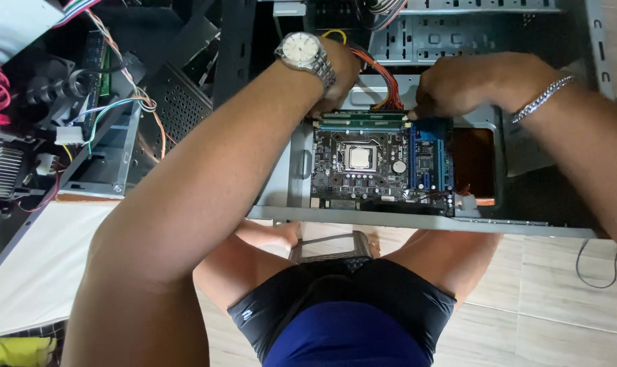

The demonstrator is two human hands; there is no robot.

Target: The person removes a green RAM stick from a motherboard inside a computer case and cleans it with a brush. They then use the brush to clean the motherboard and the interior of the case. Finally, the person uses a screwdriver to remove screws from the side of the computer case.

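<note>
Hands first: your left hand (335, 85), the one with the silver watch (306, 53), is curled down at the far edge of the circuit board (382, 166), fingers pressed near the green memory sticks (363, 121); whether it grips one of them or only steadies the board, I cannot tell, since the fingertips are hidden. Your right hand (475, 85), with the chain bracelet (540, 99), is bent over the far right corner of the board, fingertips pinched low by the bundle of orange wires (383, 78); what exactly they pinch is hidden too. The board lies flat inside the open metal computer case (417, 221), which rests on its side in front of you; its silver processor (360, 157) sits bare in the socket with no cooler over it, and the blue slots (436, 156) hold no cards. As I judge it, the board is seated and the memory is in, while cooler, cabling and side panel are not yet on. A second opened case (111, 156) with loose coloured wires (121, 102) sits to your left.
</note>
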